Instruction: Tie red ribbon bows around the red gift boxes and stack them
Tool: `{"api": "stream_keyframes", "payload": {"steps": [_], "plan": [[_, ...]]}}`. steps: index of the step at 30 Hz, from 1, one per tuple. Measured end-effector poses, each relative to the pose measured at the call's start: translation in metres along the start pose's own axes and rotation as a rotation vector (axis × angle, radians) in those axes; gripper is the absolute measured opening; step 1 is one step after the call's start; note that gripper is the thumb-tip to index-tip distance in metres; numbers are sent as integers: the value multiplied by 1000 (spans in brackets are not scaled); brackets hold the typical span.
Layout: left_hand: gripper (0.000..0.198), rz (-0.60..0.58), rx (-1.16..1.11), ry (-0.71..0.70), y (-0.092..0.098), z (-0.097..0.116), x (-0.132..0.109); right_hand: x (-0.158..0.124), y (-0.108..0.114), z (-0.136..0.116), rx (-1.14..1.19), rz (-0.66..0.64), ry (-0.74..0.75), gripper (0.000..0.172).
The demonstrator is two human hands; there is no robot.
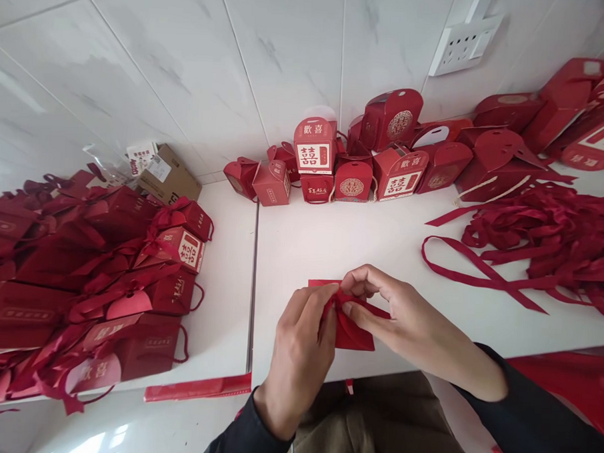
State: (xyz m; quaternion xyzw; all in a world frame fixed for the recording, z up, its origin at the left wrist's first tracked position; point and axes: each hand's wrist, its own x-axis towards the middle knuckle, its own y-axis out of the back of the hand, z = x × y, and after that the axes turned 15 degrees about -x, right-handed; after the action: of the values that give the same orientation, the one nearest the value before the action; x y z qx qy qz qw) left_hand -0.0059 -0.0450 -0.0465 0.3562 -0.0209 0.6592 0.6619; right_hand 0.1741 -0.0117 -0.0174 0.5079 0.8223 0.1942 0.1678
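A small red gift box (354,337) sits on the white table (291,246) near its front edge, largely covered by my hands. At its top, a dark red ribbon (375,310) is gathered between my fingers. My left hand (302,340) pinches the ribbon from the left, its thumb and fingers pressed together. From the right, my right hand (386,300) pinches the same ribbon with thumb and bent fingers, and one ribbon end sticks out beneath it. The fingers hide how the ribbon is looped or knotted.
Many bow-tied red boxes (129,279) crowd the left. More red boxes (354,181) line the tiled wall, below a socket (465,45). A tangled pile of ribbons (556,244) lies right. A cardboard box (169,174) stands back left. A seam (254,278) divides the tabletop.
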Motion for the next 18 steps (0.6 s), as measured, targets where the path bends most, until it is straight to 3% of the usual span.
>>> {"api": "stream_keyframes", "payload": {"steps": [6, 13, 18], "plan": [[34, 74, 28, -133, -5, -3, -8, 0, 5, -4, -43, -33, 5, 31], [37, 142, 88, -215, -9, -8, -8, 5, 8, -7, -100, -113, -6, 23], [36, 165, 131, -203, -8, -5, -10, 5, 9, -6, -82, -76, -15, 22]]}}
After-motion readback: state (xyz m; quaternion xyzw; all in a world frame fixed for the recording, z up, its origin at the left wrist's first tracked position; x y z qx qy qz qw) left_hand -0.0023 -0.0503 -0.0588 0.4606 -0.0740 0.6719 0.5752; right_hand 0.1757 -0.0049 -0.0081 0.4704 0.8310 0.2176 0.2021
